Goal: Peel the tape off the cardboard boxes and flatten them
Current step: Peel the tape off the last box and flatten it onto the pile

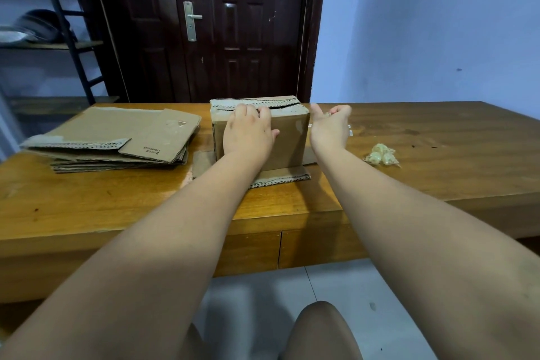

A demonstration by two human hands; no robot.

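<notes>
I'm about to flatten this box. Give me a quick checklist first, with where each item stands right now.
1. Box steadied: ok. The left hand holds its top front edge.
2. Top seam free of tape: cannot tell. The flaps show a gap, but fingers cover part of it.
3. Bottom flaps open: ok. They are splayed on the table.
4. Right hand free: cannot tell. It is beside the box, palm up, perhaps with a tape scrap.
5. Flattened stack ready: ok. It lies left of the box, apart from it.
6. Tape wad out of the way: ok. It lies off to the right.
</notes>
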